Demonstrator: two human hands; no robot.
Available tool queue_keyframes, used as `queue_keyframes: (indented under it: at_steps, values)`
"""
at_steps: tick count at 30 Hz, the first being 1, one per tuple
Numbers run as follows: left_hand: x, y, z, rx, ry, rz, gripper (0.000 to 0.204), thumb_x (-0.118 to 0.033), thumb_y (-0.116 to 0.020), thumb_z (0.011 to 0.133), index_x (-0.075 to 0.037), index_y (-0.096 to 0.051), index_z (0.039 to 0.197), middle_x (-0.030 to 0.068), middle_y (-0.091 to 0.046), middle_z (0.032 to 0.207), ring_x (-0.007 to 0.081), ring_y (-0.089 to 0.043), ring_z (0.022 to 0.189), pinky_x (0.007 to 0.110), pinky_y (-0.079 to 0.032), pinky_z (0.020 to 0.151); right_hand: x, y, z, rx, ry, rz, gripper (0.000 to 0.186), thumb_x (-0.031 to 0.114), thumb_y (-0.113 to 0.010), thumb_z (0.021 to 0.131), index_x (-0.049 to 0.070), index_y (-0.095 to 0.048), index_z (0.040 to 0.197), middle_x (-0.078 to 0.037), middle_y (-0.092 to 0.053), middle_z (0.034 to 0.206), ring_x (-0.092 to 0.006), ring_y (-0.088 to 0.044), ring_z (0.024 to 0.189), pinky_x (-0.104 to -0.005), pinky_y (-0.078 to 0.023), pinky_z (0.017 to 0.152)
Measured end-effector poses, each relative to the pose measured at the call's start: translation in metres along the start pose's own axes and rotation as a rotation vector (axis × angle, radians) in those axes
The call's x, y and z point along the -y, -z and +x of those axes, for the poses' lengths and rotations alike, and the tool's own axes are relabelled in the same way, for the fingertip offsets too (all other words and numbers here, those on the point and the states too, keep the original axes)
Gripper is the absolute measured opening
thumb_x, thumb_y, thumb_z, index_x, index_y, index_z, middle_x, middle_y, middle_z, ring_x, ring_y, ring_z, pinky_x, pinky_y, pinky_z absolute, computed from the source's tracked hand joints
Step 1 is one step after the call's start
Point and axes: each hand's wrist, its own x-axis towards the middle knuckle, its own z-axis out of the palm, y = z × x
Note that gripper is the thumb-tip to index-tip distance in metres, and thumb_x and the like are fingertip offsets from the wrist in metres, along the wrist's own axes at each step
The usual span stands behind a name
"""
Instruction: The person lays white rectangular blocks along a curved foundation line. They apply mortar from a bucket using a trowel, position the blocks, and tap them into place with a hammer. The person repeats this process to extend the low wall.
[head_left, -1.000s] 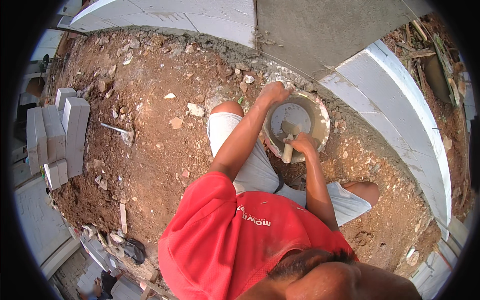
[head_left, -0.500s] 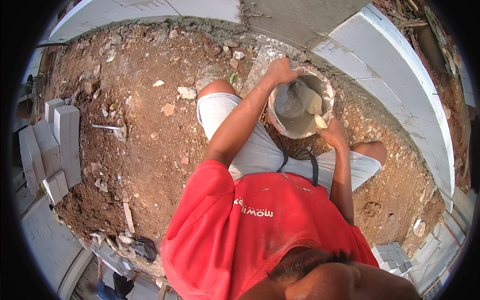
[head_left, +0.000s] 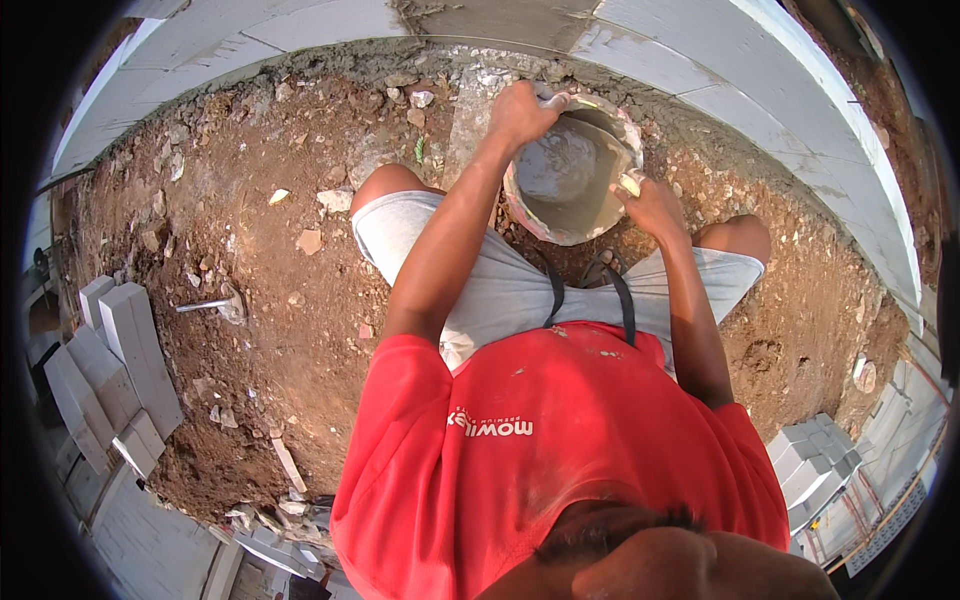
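Note:
A round bucket (head_left: 515, 203), its rim crusted with dried mortar, stands on the dirt between my knees, tipped slightly so its inside shows. Wet grey mortar (head_left: 560, 165) fills the lower part, smooth and runny. My left hand (head_left: 525, 114) is closed over the far left side of the rim. At the right side of the bucket, my right hand (head_left: 652, 205) is wrapped round the pale yellow handle of a trowel (head_left: 630, 184). The trowel's blade is not visible now; it seems to be down in the mortar.
A curved-looking low wall of light blocks (head_left: 760, 105) runs beyond the bucket, with a wet mortar patch (head_left: 500, 20). On the left lie a hammer (head_left: 228, 305) and stacked blocks (head_left: 140, 345). More blocks (head_left: 812, 460) sit at lower right. Stones (head_left: 335, 200) dot the dirt.
The trowel's blade, visible above the mortar before, has gone from sight, and the mortar's surface has spread. The whole view has shifted, moving the bucket and hands up and left in it.

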Motion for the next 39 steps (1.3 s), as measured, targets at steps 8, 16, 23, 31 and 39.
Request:
queue_keyframes:
  at_steps: [8, 16, 23, 31, 39]
  values:
    - [0.005, -0.022, 0.006, 0.022, -0.060, 0.016, 0.040, -0.047, -0.075, 0.090, -0.010, -0.083, 0.101, 0.0189, -0.078, 0.088, 0.0346, -0.075, 0.084, 0.044, -0.058, 0.084, -0.007, -0.072, 0.023, 0.088, 0.046, 0.043, 0.048, 0.039, -0.066, 0.093, 0.001, -0.073, 0.121, -0.029, -0.073, 0.116, -0.0454, -0.069, 0.114, -0.0529, -0.054, 0.098]
    - [0.000, -0.032, 0.015, -0.034, -0.083, 0.001, 0.039, -0.047, -0.075, 0.090, -0.011, -0.083, 0.103, 0.0158, -0.079, 0.086, 0.0320, -0.076, 0.082, 0.042, -0.058, 0.080, -0.009, -0.060, 0.000, 0.562, -0.038, 0.637, 0.036, 0.037, -0.071, 0.088, 0.002, -0.069, 0.093, -0.011, -0.065, 0.075, -0.0196, -0.064, 0.056, -0.0384, -0.050, 0.047]
    - [-0.003, -0.013, 0.025, 0.016, 0.068, -0.055, 0.039, -0.047, -0.080, 0.085, -0.011, -0.085, 0.098, 0.0175, -0.079, 0.087, 0.0318, -0.076, 0.085, 0.042, -0.057, 0.083, -0.046, -0.054, -0.014, 0.572, -0.071, 0.969, 0.038, 0.043, -0.069, 0.091, 0.005, -0.064, 0.085, -0.002, -0.055, 0.064, -0.0113, -0.054, 0.049, -0.0310, -0.038, 0.039]
    - [0.018, -0.003, 0.042, 0.017, 0.133, -0.093, 0.039, -0.045, -0.084, 0.084, -0.007, -0.083, 0.092, 0.0049, -0.073, 0.073, 0.0149, -0.064, 0.068, 0.032, -0.051, 0.069, -0.056, -0.074, -0.012, 0.053, 0.060, 0.459, 0.051, 0.045, -0.066, 0.089, -0.005, -0.070, 0.091, -0.016, -0.066, 0.066, -0.0305, -0.065, 0.062, -0.0443, -0.053, 0.065]
    - [0.029, -0.009, 0.044, -0.003, 0.092, -0.095, 0.038, -0.043, -0.085, 0.084, -0.006, -0.082, 0.090, 0.0037, -0.073, 0.074, 0.0141, -0.063, 0.068, 0.032, -0.051, 0.069, -0.031, -0.028, -0.012, 0.129, 0.001, 0.164, 0.059, 0.051, -0.068, 0.088, -0.006, -0.075, 0.104, -0.029, -0.075, 0.099, -0.0429, -0.074, 0.095, -0.0522, -0.057, 0.083]
